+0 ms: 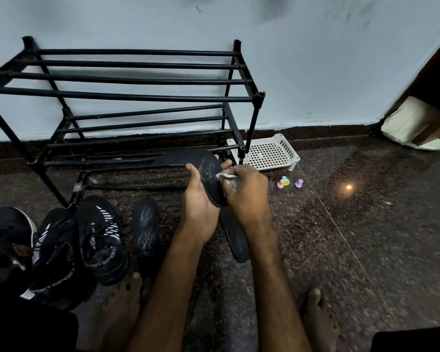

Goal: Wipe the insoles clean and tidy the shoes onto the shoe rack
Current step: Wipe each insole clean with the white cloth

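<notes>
Wiping step: left hand [201,199] grips an insole [208,174]; right hand [244,189] pinches a cloth [226,177] against it. Next, likely the floor insoles [146,224], then shoes [99,237] onto the rack [127,95].

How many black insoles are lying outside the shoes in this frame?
3. One flat black insole is in the left hand; a second insole lies on the floor beside the black striped shoes; a third insole lies on the floor under the right forearm. More may hide inside shoes.
</notes>
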Tool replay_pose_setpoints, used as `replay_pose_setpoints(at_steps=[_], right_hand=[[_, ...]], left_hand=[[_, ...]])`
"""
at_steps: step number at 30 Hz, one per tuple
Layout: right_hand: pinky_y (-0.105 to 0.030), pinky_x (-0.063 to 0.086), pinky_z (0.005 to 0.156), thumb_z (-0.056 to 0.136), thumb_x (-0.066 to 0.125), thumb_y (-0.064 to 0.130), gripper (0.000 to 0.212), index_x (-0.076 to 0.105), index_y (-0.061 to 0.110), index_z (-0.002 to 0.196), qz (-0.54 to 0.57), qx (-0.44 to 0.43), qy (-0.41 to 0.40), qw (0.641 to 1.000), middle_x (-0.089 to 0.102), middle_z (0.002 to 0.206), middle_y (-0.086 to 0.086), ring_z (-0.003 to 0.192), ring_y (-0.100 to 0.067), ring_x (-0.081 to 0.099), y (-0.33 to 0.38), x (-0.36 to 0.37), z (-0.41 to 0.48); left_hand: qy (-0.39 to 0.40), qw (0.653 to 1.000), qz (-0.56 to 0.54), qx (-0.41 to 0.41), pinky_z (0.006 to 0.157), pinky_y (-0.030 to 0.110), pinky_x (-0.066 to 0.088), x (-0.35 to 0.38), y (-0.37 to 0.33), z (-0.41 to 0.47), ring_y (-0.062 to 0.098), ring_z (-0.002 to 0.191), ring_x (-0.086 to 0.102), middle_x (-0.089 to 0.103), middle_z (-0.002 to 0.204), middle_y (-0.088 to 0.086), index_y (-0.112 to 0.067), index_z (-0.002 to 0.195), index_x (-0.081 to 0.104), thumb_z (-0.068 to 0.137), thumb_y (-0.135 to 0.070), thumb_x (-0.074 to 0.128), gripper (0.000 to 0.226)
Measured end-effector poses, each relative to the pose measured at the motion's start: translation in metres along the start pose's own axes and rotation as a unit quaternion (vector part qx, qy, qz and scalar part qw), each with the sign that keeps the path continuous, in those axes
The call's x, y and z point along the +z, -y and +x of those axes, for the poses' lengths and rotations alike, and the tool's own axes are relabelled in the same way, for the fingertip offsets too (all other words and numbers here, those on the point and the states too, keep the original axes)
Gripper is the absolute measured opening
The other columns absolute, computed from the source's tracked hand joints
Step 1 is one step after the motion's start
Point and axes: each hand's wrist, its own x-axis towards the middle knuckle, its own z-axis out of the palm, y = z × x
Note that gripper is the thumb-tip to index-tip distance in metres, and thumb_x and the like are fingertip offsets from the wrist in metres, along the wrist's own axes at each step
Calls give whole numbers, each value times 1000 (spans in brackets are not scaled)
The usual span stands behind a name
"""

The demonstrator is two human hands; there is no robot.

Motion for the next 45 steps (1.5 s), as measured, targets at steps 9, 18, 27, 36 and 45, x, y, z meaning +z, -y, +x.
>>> replay_pose_setpoints(at_steps=[9,18,27,36,45], right_hand=[[-30,54,76,83,76,18,14,75,10,95,29,3,-11,1000,71,92,-3,83,-16,65,-6,-4,0],[-17,48,78,84,75,16,14,73,11,97,9,-5,16,1000,69,96,0,84,-9,61,-3,-4,-1],[-6,42,71,85,75,17,13,75,11,96,15,-19,39,999,71,95,-2,80,-8,60,5,-3,-4],[-29,54,74,82,76,21,13,75,10,90,20,-24,85,996,72,88,-4,80,-17,66,2,-3,-7],[-26,55,74,82,76,23,12,76,14,91,27,0,137,990,74,87,0,79,-12,67,-4,-7,-9]], left_hand=[[11,1000,-12,-16,101,42,46,4,-2,0,27,115,64,63,130,18,-7,119,62,100,-59,22,68],[8,999,10,-41,95,35,48,0,1,-2,21,106,69,71,115,15,-6,99,78,101,-57,19,78],[-3,997,59,-45,91,32,51,-4,1,-2,18,101,70,74,105,11,-5,111,66,101,-57,19,71],[-8,998,54,-37,94,30,49,-4,3,-3,15,99,71,75,105,8,-11,89,80,102,-55,17,78],[-22,997,62,-47,96,34,49,-7,5,-2,19,108,68,71,118,12,-4,119,64,100,-60,18,75]])
